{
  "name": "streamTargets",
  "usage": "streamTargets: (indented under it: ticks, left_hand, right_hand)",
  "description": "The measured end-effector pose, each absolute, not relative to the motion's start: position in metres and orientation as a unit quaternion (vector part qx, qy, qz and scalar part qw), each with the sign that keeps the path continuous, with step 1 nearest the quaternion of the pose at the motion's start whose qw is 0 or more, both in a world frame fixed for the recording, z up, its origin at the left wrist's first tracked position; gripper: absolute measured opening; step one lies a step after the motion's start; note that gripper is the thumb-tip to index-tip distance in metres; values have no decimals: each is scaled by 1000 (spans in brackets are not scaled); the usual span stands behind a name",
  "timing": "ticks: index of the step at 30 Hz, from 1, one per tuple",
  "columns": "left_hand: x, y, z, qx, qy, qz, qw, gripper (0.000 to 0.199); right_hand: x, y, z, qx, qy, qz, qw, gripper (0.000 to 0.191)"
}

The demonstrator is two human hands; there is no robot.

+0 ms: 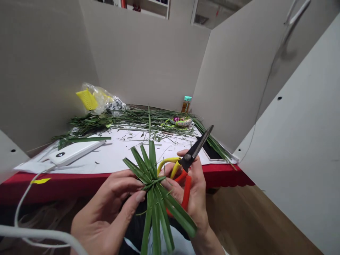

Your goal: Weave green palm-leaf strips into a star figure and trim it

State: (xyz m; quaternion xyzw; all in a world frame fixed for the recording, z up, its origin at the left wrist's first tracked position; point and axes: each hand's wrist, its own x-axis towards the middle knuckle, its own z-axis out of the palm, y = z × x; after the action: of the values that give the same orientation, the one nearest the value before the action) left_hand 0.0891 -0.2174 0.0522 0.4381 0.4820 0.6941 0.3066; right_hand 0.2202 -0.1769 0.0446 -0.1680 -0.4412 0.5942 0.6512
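Observation:
A woven piece of green leaf strips (156,198) fans out above and below a knotted middle, in front of the table's edge. My left hand (114,209) pinches the knotted middle from the left, thumb and fingers together. On the other side, my right hand (195,191) is closed round scissors (188,159) with yellow and red handles, and its fingertips also touch the leaf piece. The scissors' dark blades point up and to the right, and look closed. Part of my right hand is hidden behind the handles and leaves.
Long green leaves (138,118) lie across the back of the white-covered table (87,166). Left are a white power bank (77,152) with a cable and a plastic bag (98,99). A bottle (186,104), a small round basket (183,122) and a dark tablet (211,150) are right.

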Motion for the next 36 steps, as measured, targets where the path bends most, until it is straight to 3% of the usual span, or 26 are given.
streamTargets:
  ticks: [14, 22, 32, 36]
  left_hand:
    - [92, -215, 56, 501, 490, 691, 177, 17]
    - [92, -209, 54, 505, 490, 675, 222, 10]
    - [92, -208, 51, 493, 529, 682, 106, 15]
    - [93, -204, 53, 462, 541, 690, 134, 16]
  right_hand:
    - [218, -170, 29, -125, -501, 544, 661, 43]
    - [217, -170, 22, -149, -473, 524, 692, 46]
    - [198, -150, 19, -99, -445, 581, 674, 42]
    - [191, -144, 19, -84, -433, 598, 669, 45]
